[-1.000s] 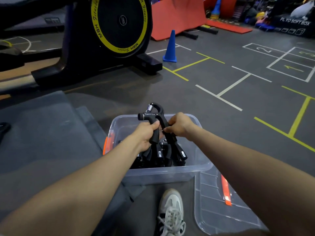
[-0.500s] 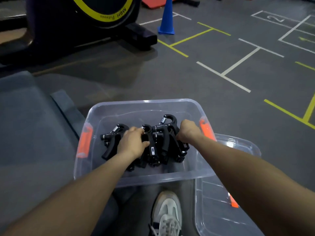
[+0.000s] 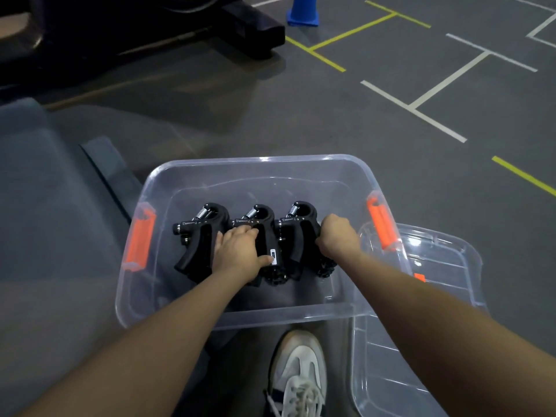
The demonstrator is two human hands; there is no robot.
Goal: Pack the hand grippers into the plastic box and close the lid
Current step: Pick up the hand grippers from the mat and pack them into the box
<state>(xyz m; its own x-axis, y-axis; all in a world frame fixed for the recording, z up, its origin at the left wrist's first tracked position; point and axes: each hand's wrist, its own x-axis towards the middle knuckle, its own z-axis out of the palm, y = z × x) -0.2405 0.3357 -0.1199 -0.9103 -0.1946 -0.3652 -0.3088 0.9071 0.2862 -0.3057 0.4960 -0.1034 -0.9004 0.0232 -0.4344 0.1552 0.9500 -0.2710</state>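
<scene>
Three black hand grippers lie side by side in the clear plastic box (image 3: 168,308), which has orange latches at both ends: a left one (image 3: 200,236), a middle one (image 3: 264,224) and a right one (image 3: 296,233). My left hand (image 3: 240,254) rests on the middle gripper with its fingers spread over the handles. At the right gripper's outer handle my right hand (image 3: 338,237) is curled; the fingers are hidden behind the knuckles. The clear lid (image 3: 421,356) lies on the floor to the right, partly under the box.
A white sneaker (image 3: 298,374) is just below the box. A grey mat (image 3: 45,236) covers the floor on the left. An exercise machine base (image 3: 249,28) and a blue cone (image 3: 302,12) stand at the back. The floor has painted lines.
Both hands lowered the raised gripper into the box, and the three now lie in a row. The camera tilted down and closer.
</scene>
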